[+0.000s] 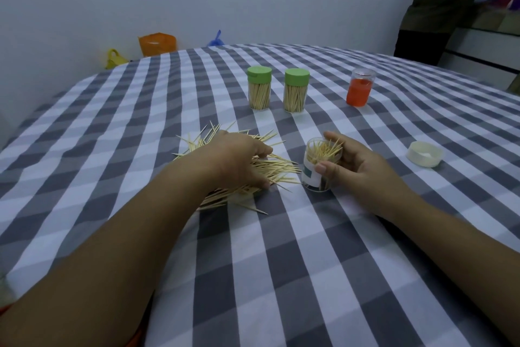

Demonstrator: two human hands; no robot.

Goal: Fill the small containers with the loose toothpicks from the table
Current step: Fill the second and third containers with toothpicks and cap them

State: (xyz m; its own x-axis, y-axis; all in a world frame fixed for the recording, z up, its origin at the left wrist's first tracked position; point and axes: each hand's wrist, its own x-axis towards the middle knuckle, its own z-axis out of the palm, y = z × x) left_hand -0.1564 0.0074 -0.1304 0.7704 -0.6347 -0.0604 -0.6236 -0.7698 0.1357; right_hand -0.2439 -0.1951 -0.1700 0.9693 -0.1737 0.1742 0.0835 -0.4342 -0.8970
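Now, seen from the head cam: left hand curls over the toothpick pile at table centre, fingers gathering a bunch. Right hand, at 3 o'clock of the pile, grips an open clear jar, tilted toward the pile and partly filled w/ picks. Two green-lidded jars stand full at 12 o'clock; an orange jar at 1, a loose white lid at 3. To do it well: align picks parallel before lifting, keep the jar mouth angled to the left, feed small bunches.
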